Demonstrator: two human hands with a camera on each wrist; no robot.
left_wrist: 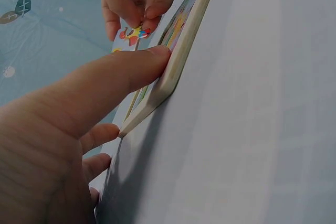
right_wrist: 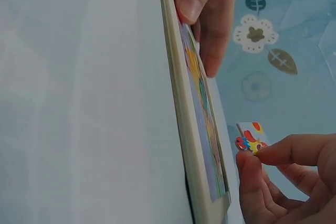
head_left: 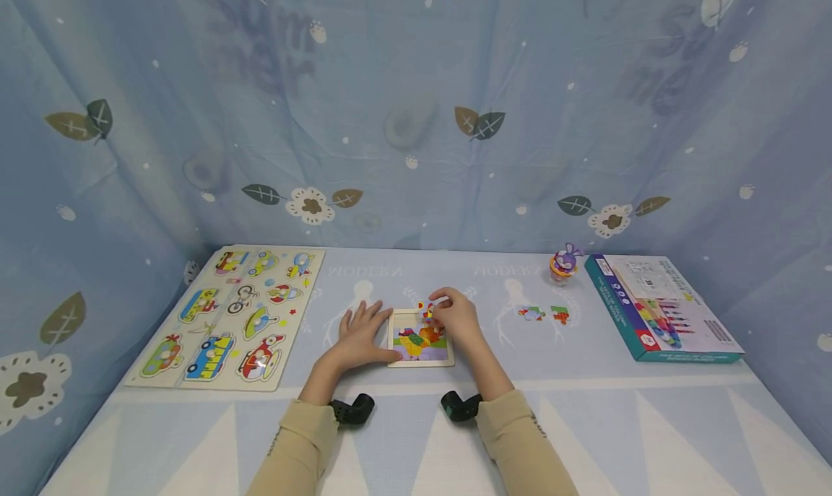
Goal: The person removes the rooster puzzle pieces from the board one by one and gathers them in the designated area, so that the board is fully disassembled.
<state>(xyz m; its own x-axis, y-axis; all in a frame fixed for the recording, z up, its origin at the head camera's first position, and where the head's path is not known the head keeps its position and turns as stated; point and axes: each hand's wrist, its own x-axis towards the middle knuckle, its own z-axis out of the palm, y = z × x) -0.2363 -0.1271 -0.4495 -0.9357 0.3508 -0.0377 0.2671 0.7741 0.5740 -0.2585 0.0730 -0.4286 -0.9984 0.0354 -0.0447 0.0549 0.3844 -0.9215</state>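
Note:
A small wooden jigsaw tray (head_left: pixel 422 364) with a colourful bird picture lies on the table between the hands. The left hand (head_left: pixel 360 342) rests at its left side, fingers spread on the table, the thumb (left_wrist: pixel 155 59) pressing on the tray's near left corner. Above the tray's far edge, the right hand (head_left: pixel 458 318) pinches a jigsaw piece (right_wrist: pixel 252 142) between thumb and fingertips. That piece shows red, yellow and blue on white. Two loose jigsaw pieces, one bluish (head_left: pixel 531 313) and one green and orange (head_left: pixel 560 315), lie to the right of the right hand.
At the left is a large wooden vehicle puzzle board (head_left: pixel 295 315). A teal-edged box (head_left: pixel 669 308) lies at the right, with a small purple rabbit toy (head_left: pixel 564 262) beside its far left corner. A patterned blue curtain (head_left: pixel 416 120) hangs behind the table.

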